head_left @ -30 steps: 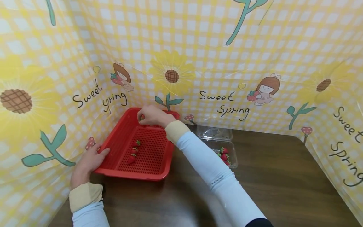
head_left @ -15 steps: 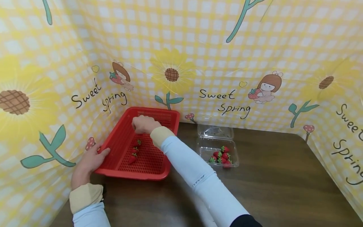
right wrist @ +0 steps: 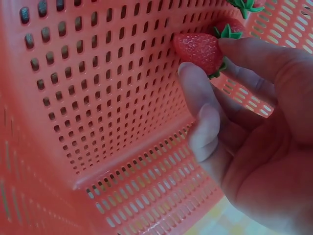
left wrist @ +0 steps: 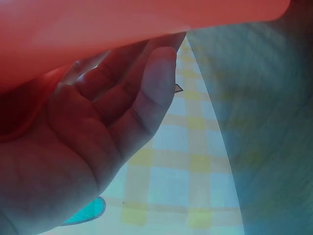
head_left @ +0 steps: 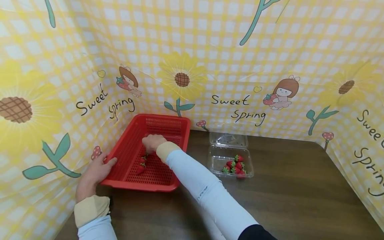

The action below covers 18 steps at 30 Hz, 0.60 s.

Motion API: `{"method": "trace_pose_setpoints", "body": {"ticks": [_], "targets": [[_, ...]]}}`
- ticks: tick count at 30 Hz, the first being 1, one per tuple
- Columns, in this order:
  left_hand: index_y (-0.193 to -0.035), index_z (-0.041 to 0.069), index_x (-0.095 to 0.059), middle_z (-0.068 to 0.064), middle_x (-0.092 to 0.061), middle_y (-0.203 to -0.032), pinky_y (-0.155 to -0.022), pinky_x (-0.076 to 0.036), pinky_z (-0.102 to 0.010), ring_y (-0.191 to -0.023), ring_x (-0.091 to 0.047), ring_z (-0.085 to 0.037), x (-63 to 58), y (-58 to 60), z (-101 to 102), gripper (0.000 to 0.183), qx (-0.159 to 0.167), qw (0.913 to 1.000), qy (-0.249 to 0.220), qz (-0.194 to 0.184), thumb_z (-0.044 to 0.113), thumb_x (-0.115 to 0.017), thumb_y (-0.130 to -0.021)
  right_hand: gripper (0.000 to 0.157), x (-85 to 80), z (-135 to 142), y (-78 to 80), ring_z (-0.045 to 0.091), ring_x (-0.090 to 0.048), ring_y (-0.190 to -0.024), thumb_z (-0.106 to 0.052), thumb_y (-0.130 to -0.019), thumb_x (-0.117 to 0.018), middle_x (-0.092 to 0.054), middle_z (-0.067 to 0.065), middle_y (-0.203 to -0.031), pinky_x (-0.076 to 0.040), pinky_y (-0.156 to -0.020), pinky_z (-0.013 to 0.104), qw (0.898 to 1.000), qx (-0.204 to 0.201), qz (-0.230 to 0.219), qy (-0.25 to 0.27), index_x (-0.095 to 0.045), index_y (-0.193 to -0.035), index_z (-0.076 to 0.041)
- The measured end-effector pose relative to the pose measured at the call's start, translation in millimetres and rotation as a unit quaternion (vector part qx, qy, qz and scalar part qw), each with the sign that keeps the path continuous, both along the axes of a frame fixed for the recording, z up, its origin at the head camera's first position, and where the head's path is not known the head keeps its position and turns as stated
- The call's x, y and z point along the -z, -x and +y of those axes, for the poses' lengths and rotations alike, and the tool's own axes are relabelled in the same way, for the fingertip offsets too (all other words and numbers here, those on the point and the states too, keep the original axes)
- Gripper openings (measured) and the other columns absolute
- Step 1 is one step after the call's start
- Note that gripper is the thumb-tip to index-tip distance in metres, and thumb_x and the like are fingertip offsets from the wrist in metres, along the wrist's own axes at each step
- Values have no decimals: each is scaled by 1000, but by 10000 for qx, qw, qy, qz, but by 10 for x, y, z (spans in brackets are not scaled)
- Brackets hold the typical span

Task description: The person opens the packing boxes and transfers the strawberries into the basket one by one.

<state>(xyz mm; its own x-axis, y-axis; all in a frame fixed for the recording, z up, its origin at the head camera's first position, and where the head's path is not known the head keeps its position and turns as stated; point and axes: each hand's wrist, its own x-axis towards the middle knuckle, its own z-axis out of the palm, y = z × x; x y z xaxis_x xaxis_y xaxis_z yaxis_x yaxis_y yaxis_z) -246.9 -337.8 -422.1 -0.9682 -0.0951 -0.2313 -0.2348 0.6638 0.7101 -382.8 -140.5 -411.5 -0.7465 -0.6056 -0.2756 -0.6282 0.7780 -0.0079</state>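
Observation:
My left hand (head_left: 97,168) holds the red plastic basket (head_left: 139,187) at its left rim. In the left wrist view the fingers curl behind the basket's pink-looking edge, their tips partly hidden. Inside the basket my right hand (head_left: 153,143) reaches low over the perforated floor. The right wrist view shows its thumb and finger pinching a red strawberry (right wrist: 196,51) with green leaves, right beside another strawberry (right wrist: 229,24). Nearer me lie a strawberry (head_left: 141,169) and one just behind it (head_left: 142,160), in a row running toward the right hand.
To the basket's right stands a clear plastic box (head_left: 216,163) with several strawberries (head_left: 230,163) at its near right, its lid (head_left: 229,140) folded back. A brown wooden table (head_left: 288,193) lies beneath. Yellow checked cloth (head_left: 216,66) walls the back and sides.
My right hand has come from the basket's far wall nearer and down to the row of strawberries, now covering the farthest one. The left hand keeps its place on the rim.

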Motion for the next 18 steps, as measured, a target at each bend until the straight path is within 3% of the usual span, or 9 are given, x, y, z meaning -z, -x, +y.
{"method": "trace_pose_setpoints", "body": {"ticks": [5,8,13,18], "targets": [[-144,1,-35,-29,-59,-119,-67,-53,-30,-82,-66,-20,6,2,-8,63,28,10000,55,43,46,-44,-101,12,21,-23,72,12,-38,-64,-19,-99,-52,-44,-3,-76,-33,-55,27,9996,198,-109,-156,-54,-87,-21],[-145,0,-35,-28,-58,-119,-67,-52,-30,-83,-65,-20,10,-6,-7,64,67,9999,110,63,46,-44,-101,13,-63,-1,96,12,-36,-61,-17,-99,-50,-42,-4,-72,-33,-52,26,9998,138,-86,-108,-53,-87,-21],[-149,2,-31,-29,-56,-122,-67,-51,-30,-86,-64,-22,18,-8,-10,69,76,9999,136,55,49,-44,-101,22,-496,149,52,11,-32,-61,-17,-101,-46,-36,-4,-70,-31,-52,25,9994,-52,152,307,-46,-80,-20],[-147,3,-32,-28,-56,-122,-67,-51,-29,-87,-64,-23,2,9,-9,69,79,9998,152,40,51,-44,-100,28,-899,440,-1,10,-25,-59,-19,-99,-46,-31,-4,-66,-27,-52,25,9916,-304,811,962,-39,-72,-20]]}}
